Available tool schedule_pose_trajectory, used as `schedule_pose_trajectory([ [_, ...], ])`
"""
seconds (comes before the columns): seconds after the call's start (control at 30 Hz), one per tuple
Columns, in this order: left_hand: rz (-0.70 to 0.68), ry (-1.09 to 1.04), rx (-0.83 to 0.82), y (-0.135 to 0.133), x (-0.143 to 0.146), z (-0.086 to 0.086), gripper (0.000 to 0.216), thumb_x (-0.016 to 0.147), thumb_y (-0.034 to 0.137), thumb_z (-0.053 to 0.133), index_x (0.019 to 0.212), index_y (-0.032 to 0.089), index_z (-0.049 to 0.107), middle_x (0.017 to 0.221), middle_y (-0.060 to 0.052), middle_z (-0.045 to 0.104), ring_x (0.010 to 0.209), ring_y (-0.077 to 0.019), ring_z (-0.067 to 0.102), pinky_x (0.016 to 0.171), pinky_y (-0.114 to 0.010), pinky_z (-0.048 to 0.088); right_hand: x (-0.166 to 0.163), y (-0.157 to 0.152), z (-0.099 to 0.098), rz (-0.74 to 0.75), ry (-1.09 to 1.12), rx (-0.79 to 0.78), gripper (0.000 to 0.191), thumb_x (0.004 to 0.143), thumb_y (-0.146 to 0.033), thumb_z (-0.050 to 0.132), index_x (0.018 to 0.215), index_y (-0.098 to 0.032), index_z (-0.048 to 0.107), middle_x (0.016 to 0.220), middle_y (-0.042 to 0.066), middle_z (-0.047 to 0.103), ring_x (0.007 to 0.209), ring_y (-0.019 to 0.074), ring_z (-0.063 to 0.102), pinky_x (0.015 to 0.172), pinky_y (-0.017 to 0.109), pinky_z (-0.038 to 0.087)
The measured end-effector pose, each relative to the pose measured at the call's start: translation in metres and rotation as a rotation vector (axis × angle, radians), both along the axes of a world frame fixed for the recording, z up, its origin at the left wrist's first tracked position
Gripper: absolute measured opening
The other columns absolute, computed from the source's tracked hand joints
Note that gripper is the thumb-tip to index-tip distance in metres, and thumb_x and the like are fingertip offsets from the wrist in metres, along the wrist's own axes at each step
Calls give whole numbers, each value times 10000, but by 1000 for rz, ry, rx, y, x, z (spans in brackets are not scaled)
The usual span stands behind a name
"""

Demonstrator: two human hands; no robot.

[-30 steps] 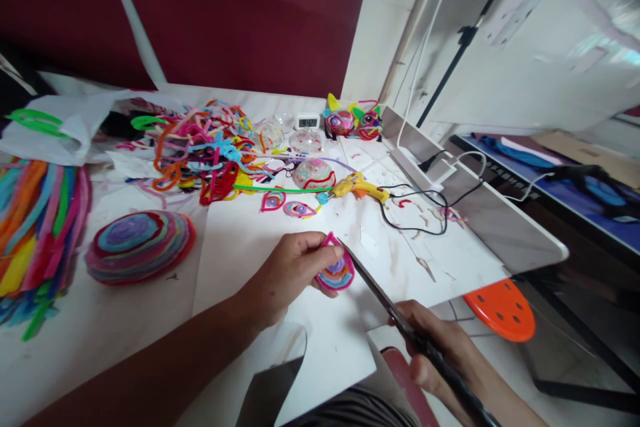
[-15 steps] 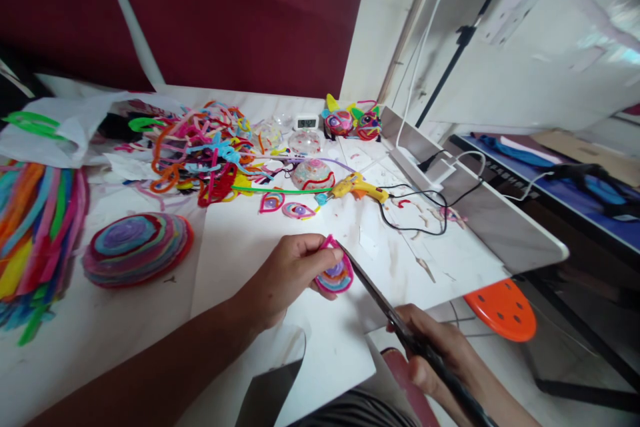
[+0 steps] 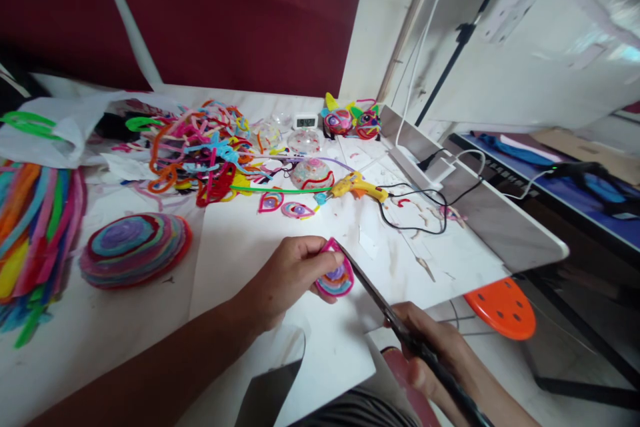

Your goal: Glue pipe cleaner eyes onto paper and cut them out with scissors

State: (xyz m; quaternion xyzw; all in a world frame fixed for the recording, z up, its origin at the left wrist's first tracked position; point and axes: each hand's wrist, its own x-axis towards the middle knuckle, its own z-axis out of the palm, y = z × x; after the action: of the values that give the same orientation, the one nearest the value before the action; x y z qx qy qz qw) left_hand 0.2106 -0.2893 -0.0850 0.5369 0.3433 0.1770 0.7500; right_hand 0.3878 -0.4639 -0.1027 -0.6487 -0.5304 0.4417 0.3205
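My left hand (image 3: 286, 275) pinches a small teardrop-shaped piece of coiled pipe cleaners (image 3: 336, 275) with a pink rim, held just above the white table (image 3: 240, 247). My right hand (image 3: 434, 352), at the table's near right edge, grips dark scissors (image 3: 373, 293). The closed blades point up and left, and their tip touches the top of the coiled piece.
A yellow glue gun (image 3: 359, 187) with a black cord lies behind the hands. Tangled pipe cleaners (image 3: 205, 150), clear balls, two decorated balls (image 3: 353, 121) and a small clock (image 3: 305, 121) sit at the back. A coiled disc (image 3: 133, 247) and pipe-cleaner bundle (image 3: 30, 227) lie left. An orange stool (image 3: 500, 307) stands right.
The view has shifted slightly. My right hand has crept a little up and left with the scissors; the left hand still holds the coiled piece in the same spot.
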Motion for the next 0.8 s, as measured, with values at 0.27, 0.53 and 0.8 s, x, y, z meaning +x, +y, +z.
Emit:
schedule_pose_trajectory([
  [0.27,-6,-9,-21,-1,0,0,295,666,394,765,668,122,650,627,-23,628,601,-143,588,533,-268,558,-1,-3,-11,-8,0,52,567,838,-738,520,1059,-218,571,609,-76,335,500,100,275,469,260,160],
  [0.53,-4,-26,-42,0,0,1,284,666,376,770,659,121,643,614,-15,621,587,-135,583,524,-259,561,-6,-4,-12,-33,-56,64,546,855,-729,515,1040,-218,568,593,-80,308,505,104,285,467,256,175],
  [0.8,-3,-30,-26,0,0,-3,271,688,364,753,665,116,646,615,-18,624,585,-130,582,516,-248,560,-6,-1,2,-8,78,-14,622,811,-797,507,1058,-225,494,539,-100,307,471,106,308,442,252,182],
])
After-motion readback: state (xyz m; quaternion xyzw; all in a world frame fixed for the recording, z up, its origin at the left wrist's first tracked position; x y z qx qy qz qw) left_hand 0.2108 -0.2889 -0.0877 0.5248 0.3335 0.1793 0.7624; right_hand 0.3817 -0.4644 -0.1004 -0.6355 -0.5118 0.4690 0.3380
